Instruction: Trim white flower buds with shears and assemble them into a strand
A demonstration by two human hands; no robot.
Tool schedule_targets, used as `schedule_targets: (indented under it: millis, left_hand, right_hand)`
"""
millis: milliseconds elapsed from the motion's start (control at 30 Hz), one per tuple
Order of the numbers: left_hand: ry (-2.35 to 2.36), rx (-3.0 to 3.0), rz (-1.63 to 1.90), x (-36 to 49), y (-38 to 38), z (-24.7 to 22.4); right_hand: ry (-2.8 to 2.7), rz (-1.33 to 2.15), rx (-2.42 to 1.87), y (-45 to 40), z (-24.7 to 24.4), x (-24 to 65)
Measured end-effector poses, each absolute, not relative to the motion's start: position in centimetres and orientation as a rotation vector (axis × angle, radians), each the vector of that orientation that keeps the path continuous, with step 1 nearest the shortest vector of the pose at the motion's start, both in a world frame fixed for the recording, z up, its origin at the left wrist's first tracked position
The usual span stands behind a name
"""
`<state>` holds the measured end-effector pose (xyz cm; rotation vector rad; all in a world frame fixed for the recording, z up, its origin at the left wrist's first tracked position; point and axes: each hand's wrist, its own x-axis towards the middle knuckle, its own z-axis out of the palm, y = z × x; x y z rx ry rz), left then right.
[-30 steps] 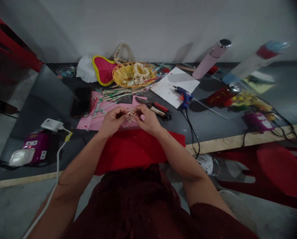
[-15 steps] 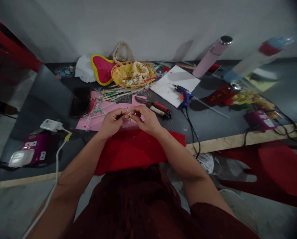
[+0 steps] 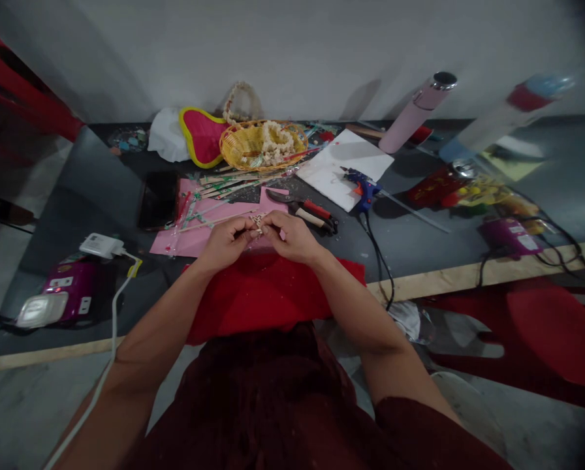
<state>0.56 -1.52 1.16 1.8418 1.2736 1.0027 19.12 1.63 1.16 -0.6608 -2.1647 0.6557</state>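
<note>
Between the fingertips of both hands is a small cream, knobbly piece (image 3: 258,223), partly hidden by the fingers. My left hand (image 3: 228,243) pinches it from the left, my right hand (image 3: 293,237) from the right. Under and behind the hands lie pink sheets (image 3: 202,212), and a red cloth (image 3: 268,297) spreads below them towards my body. Hand pruners (image 3: 312,214) with red and cream grips rest just beyond my right hand. Thin sticks with green marks (image 3: 238,183) lie behind. A yellow wicker basket (image 3: 232,155) holds strings of similar cream bits.
A blue glue gun (image 3: 365,189) sits by a white sheet (image 3: 339,176), its cord crossing the front edge. A pink flask (image 3: 417,112) and red can (image 3: 437,184) stand right. A phone (image 3: 158,200), white charger (image 3: 101,245) and purple power block (image 3: 72,290) are left.
The fingers have shifted slightly around the cream piece, and more of its knobbly surface shows between them. Both hands stay in nearly the same place.
</note>
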Motion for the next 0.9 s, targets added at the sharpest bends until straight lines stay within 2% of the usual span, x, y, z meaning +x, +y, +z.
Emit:
schedule_targets:
  millis: [467,900]
  left_hand:
    - [1.142,1.497,1.128,0.25,-1.25,0.92]
    - [1.124,1.563,1.08,0.47,-1.51,1.25]
  right_hand:
    - [-2.067,0.702,-0.71,1.4,0.99,18.79]
    - [-2.078,0.607,-0.719,1.5,0.73,18.75]
